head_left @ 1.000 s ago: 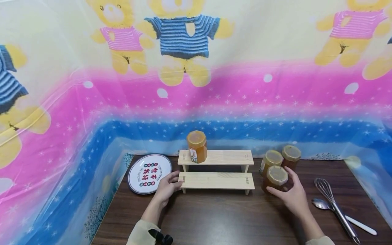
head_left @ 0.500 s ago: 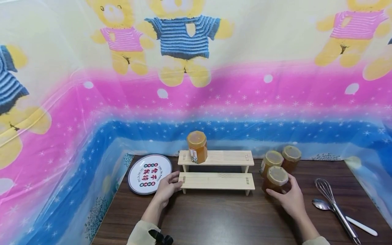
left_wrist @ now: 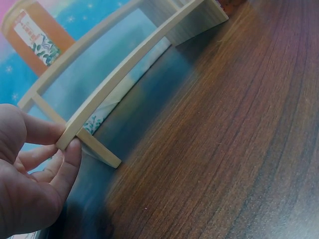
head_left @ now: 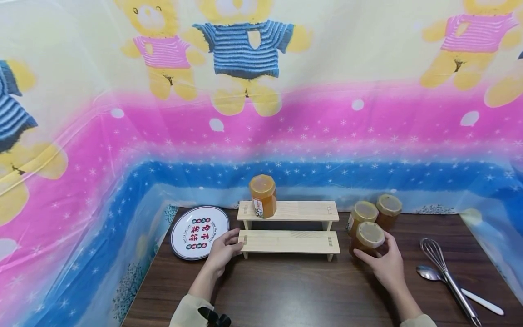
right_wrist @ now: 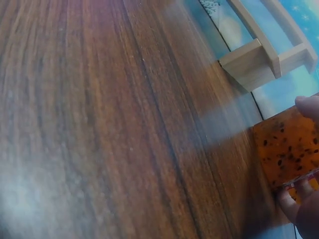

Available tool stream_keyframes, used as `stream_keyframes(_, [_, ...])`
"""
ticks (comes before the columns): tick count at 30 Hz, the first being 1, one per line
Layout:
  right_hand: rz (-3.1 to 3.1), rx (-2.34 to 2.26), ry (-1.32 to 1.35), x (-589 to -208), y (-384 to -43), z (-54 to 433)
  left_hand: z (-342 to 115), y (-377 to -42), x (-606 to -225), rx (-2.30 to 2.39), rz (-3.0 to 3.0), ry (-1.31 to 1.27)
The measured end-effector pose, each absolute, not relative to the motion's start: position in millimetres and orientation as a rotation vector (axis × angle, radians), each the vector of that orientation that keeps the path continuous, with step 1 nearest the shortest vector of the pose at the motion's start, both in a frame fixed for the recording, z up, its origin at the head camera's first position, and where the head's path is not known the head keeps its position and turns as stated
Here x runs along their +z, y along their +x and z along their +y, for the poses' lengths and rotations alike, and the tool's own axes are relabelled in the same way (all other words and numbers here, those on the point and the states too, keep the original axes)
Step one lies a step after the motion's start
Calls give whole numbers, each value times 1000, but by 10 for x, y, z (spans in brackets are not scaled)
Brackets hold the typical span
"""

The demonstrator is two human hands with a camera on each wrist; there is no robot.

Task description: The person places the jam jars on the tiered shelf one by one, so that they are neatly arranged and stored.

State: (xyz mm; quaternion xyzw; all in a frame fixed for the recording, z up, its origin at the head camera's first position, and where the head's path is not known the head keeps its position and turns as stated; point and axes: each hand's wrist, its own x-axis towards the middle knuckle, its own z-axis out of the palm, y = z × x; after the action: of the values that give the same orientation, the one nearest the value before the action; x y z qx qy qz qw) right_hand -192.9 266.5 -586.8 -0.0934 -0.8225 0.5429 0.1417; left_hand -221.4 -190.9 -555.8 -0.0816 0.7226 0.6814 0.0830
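Observation:
In the head view a two-tier wooden shelf [head_left: 288, 240] stands mid-table. My left hand [head_left: 222, 252] pinches the left end of its lower board, thumb on one side and fingertips underneath in the left wrist view [left_wrist: 37, 179]. To the right, my right hand [head_left: 390, 268] grips the front jar [head_left: 370, 234] of a group, thumb at its near side and fingers round its right. The right wrist view shows this jar's orange, dark-seeded filling [right_wrist: 286, 149]. Two more lidded jars, one yellowish [head_left: 363, 212] and one brownish [head_left: 389, 206], stand just behind it.
An amber jar [head_left: 263, 196] sits on the upper tier's left part. A white plate [head_left: 181, 236] with red lettering lies left of the shelf. At right a whisk [head_left: 445, 268] crosses a spoon [head_left: 482, 299]. A printed cloth [head_left: 310, 175] hangs behind the table [head_left: 286, 290].
My right hand has shifted slightly down and left, its fingers drawing in lower round the front jar. The jar and my left hand stay put.

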Motion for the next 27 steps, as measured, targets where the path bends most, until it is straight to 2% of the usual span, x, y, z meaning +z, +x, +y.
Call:
stream_keyframes(18, [-2308,1490,-315,-5878,-1915,2642,-1893,-2197,-5535,2043,2161,-243])
stream_keyframes(27, [-2328,1475,-307,-5649,-1858,2657,-1914,-2204,-5538,2032,2176,-235])
